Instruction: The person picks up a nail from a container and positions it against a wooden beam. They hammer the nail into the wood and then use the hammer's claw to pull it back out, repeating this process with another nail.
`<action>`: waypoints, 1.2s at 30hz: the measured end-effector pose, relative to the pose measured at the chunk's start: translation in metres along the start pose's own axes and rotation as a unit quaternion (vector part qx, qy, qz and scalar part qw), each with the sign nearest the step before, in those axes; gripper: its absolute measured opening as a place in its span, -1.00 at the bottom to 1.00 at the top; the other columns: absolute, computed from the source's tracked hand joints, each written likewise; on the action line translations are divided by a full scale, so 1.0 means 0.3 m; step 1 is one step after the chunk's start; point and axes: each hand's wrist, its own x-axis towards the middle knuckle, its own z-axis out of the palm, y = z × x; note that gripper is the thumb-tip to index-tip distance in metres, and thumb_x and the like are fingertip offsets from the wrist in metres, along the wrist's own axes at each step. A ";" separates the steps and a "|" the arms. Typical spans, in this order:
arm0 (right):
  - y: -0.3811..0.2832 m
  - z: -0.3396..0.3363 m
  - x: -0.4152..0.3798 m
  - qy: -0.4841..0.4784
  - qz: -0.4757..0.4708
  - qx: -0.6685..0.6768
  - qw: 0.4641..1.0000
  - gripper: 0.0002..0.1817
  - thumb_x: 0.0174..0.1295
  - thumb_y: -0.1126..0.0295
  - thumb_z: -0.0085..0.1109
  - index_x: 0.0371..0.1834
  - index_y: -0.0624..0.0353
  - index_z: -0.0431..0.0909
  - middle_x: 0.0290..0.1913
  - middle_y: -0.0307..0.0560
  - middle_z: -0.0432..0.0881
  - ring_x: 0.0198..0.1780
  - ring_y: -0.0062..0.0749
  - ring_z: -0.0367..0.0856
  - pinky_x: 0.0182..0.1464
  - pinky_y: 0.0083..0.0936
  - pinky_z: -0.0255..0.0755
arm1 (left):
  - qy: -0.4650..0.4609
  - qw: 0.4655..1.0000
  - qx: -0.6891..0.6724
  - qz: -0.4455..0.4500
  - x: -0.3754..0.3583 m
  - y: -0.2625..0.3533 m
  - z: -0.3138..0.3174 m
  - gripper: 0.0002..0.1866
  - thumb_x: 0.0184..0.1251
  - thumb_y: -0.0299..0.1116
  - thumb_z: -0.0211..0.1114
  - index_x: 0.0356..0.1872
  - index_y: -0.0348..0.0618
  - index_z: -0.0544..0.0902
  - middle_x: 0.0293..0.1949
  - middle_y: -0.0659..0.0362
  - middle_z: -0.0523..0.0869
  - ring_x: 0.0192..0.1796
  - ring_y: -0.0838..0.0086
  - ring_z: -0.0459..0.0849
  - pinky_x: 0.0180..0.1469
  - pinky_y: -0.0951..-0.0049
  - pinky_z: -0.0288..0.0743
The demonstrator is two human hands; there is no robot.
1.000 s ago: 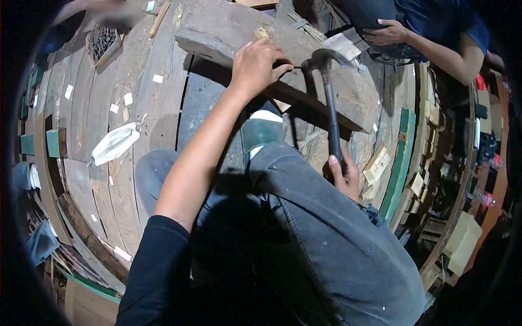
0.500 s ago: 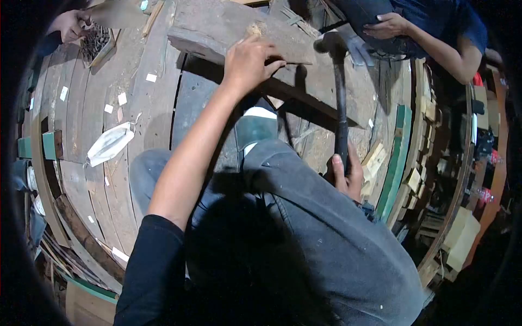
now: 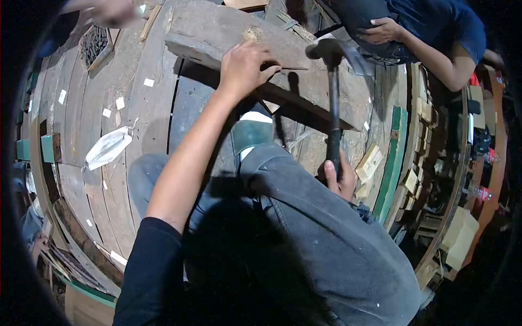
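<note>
My right hand (image 3: 341, 179) grips the dark handle of a claw hammer (image 3: 334, 92), held upright with its head above the wooden beam (image 3: 209, 27). The round striking face points left and the claw is blurred on the right. Resting on the beam, my left hand (image 3: 247, 68) pinches a long thin nail (image 3: 296, 68) between thumb and fingers. The nail points right, towards the hammer, and lies nearly level in this view. Its end inside the fingers is hidden.
A box of nails (image 3: 95, 48) stands at the upper left, near another person's blurred hand (image 3: 111, 12). At the upper right a person's hand (image 3: 380, 31) rests against their leg. A white face mask (image 3: 109, 148) lies on the plank floor. Wood blocks (image 3: 370, 163) sit right of my hand.
The hammer has shifted slightly left, its head still raised over the beam. My left hand keeps the nail. The other person's hand at upper left has moved right, above the box.
</note>
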 end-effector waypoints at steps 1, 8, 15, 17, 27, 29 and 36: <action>-0.001 0.023 0.006 0.003 0.003 -0.020 1.000 -0.46 0.44 0.31 0.11 0.44 0.29 0.35 -0.30 -0.14 0.52 -0.30 -0.51 0.44 -0.19 -0.53 0.38 | 0.001 1.000 0.000 0.001 -0.004 0.001 -0.003 -0.78 0.12 -0.07 0.48 -0.33 0.07 0.83 -0.17 0.27 0.79 -0.06 0.33 0.71 -0.01 0.28 0.60; 0.026 -0.029 0.013 0.030 -0.024 0.050 0.998 -0.50 0.46 0.31 0.10 0.40 0.28 0.38 -0.33 -0.24 0.48 -0.33 -0.56 0.45 -0.24 -0.57 0.37 | -0.020 0.999 -0.012 -0.022 0.001 0.015 -0.005 -0.80 0.08 -0.12 0.49 -0.35 0.05 0.81 -0.19 0.30 0.79 -0.02 0.34 0.69 0.01 0.27 0.59; 0.078 0.005 0.047 -0.046 0.013 0.023 0.999 -0.48 0.47 0.33 0.11 0.44 0.27 0.35 -0.24 -0.25 0.48 -0.29 -0.61 0.43 -0.20 -0.61 0.39 | 0.020 0.999 -0.025 0.009 0.008 0.006 -0.010 -0.80 0.13 -0.12 0.49 -0.34 0.02 0.80 -0.19 0.27 0.77 -0.10 0.29 0.70 -0.06 0.28 0.61; 0.070 -0.016 0.046 -0.038 0.054 0.066 0.996 -0.48 0.47 0.32 0.11 0.44 0.26 0.36 -0.30 -0.27 0.48 -0.30 -0.61 0.44 -0.22 -0.62 0.40 | 0.003 0.999 -0.045 -0.001 -0.012 0.009 -0.018 -0.80 0.17 -0.12 0.47 -0.30 0.04 0.79 -0.20 0.27 0.76 -0.09 0.28 0.70 -0.05 0.28 0.61; 0.178 -0.050 0.067 -0.006 0.140 0.232 0.963 -0.57 0.53 0.24 0.05 0.33 0.24 0.37 -0.53 -0.38 0.36 -0.67 -0.72 0.29 -0.67 -0.70 0.17 | -0.063 0.877 -0.451 -0.150 0.050 0.021 -0.103 -0.75 0.45 -0.35 0.29 0.06 -0.20 0.66 -0.16 0.18 0.76 -0.03 0.55 0.70 0.04 0.52 0.55; 0.199 -0.035 0.067 0.022 0.125 0.141 0.982 -0.58 0.52 0.25 0.05 0.32 0.24 0.38 -0.52 -0.37 0.37 -0.64 -0.71 0.32 -0.64 -0.70 0.21 | -0.041 0.825 -0.540 -0.161 0.095 0.023 -0.087 -0.70 0.45 -0.40 0.27 0.15 -0.17 0.59 -0.18 0.19 0.71 -0.15 0.55 0.73 -0.09 0.61 0.58; 0.247 -0.032 0.066 0.035 0.101 0.137 0.985 -0.63 0.50 0.32 0.07 0.27 0.25 0.42 -0.52 -0.40 0.39 -0.59 -0.77 0.29 -0.60 -0.71 0.17 | -0.094 0.988 -0.123 -0.004 0.188 0.034 0.015 -0.63 0.15 -0.31 0.50 0.02 -0.04 0.70 -0.14 0.03 0.78 -0.07 0.09 0.74 -0.04 0.23 0.60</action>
